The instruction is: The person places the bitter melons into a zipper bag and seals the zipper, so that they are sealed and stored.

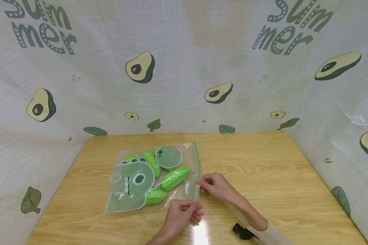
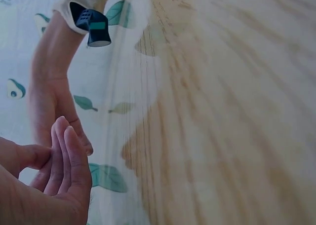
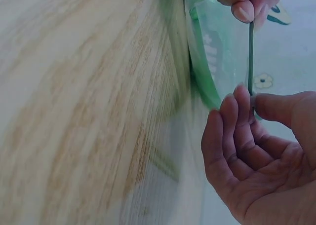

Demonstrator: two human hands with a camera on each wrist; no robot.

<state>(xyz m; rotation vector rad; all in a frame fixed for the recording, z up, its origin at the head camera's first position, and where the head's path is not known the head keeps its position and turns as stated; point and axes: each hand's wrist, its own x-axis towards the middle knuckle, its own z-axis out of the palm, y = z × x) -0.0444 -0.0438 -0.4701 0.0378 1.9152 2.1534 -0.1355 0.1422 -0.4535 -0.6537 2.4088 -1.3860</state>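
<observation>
A clear zip bag [image 1: 178,194] with a green cartoon print lies on the table, its green zip strip [image 1: 197,160] along the right side. Inside are several bright green, elongated pods or vegetable-like pieces [image 1: 175,178]. My left hand [image 1: 182,216] pinches the near end of the zip strip between thumb and fingers. Farther up the same strip, my right hand [image 1: 216,186] pinches it between thumb and fingertips. In the right wrist view the strip [image 3: 251,57] runs taut between both hands. The bag is hidden behind the fingers in the left wrist view.
The wooden table [image 1: 248,163] extends around the bag. A pale cloth [image 1: 178,112] printed with avocados and leaves hangs at the back and both sides. A black wrist camera [image 1: 243,232] sits at the right sleeve [image 1: 271,233].
</observation>
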